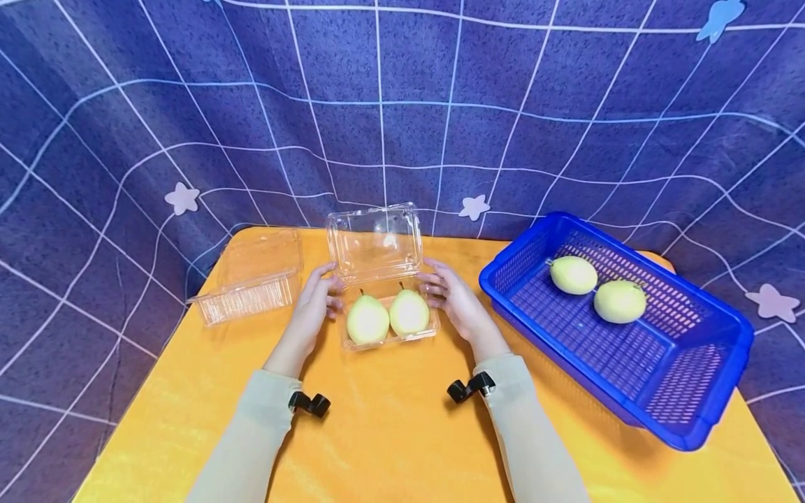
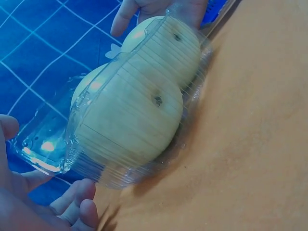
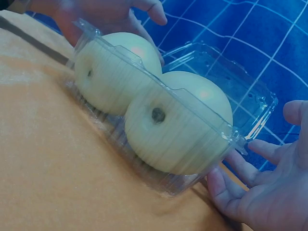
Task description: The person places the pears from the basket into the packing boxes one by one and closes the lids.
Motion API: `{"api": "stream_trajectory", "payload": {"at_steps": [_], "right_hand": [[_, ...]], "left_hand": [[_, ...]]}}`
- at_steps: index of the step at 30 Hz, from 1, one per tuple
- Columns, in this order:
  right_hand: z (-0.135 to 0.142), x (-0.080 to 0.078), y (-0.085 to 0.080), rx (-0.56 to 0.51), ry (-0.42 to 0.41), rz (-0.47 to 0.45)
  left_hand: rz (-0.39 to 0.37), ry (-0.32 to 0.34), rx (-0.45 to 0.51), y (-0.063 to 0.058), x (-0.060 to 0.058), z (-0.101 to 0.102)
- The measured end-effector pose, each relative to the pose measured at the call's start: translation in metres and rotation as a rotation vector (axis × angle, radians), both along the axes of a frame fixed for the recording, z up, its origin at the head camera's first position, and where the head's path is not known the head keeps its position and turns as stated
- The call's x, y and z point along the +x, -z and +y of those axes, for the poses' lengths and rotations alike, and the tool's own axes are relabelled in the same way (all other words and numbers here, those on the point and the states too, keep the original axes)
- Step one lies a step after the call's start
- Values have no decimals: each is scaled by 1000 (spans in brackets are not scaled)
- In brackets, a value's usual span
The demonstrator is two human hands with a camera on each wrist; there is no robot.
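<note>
A clear plastic clamshell box (image 1: 395, 340) sits on the table with its hinged lid (image 1: 371, 250) raised at the back. Side by side inside it lie two pale yellow pears, the left pear (image 1: 367, 323) and the right pear (image 1: 410, 313), stems pointing away from me. My left hand (image 1: 312, 302) is at the box's left end, its relaxed fingers spread right by the hinge side. At the opposite end, my right hand (image 1: 458, 302) mirrors it, fingers loosely extended beside the wall (image 3: 166, 185). Neither hand is curled round anything.
On the right a blue plastic basket (image 1: 581, 363) holds two more pears (image 1: 574, 274). Another clear clamshell (image 1: 248, 300), lid up, stands at the back left. An orange cloth (image 1: 377, 433) covers the table; a blue grid-patterned curtain (image 1: 415, 133) hangs behind.
</note>
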State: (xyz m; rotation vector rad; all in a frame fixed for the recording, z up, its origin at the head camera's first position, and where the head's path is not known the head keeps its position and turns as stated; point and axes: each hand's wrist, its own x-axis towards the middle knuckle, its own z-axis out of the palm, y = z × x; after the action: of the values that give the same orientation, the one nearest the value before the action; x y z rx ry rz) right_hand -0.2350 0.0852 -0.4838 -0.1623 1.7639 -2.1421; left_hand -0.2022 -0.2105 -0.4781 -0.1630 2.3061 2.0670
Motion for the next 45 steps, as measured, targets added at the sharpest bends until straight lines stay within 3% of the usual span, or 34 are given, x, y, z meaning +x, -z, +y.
{"api": "stream_trajectory", "payload": {"at_steps": [15,21,30,45], "right_hand": [[4,2,-5,-12,-3,-3],[6,3,-7,-2,21,8],[5,6,-14,19,32,15],[19,10,-22,138,-93,27]], "left_hand": [[23,36,19,-12,1,-3],[6,41,55,-18,2,-1],[-33,29,123,-18,1,-3],[-23,74,121,-13,6,-5]]}}
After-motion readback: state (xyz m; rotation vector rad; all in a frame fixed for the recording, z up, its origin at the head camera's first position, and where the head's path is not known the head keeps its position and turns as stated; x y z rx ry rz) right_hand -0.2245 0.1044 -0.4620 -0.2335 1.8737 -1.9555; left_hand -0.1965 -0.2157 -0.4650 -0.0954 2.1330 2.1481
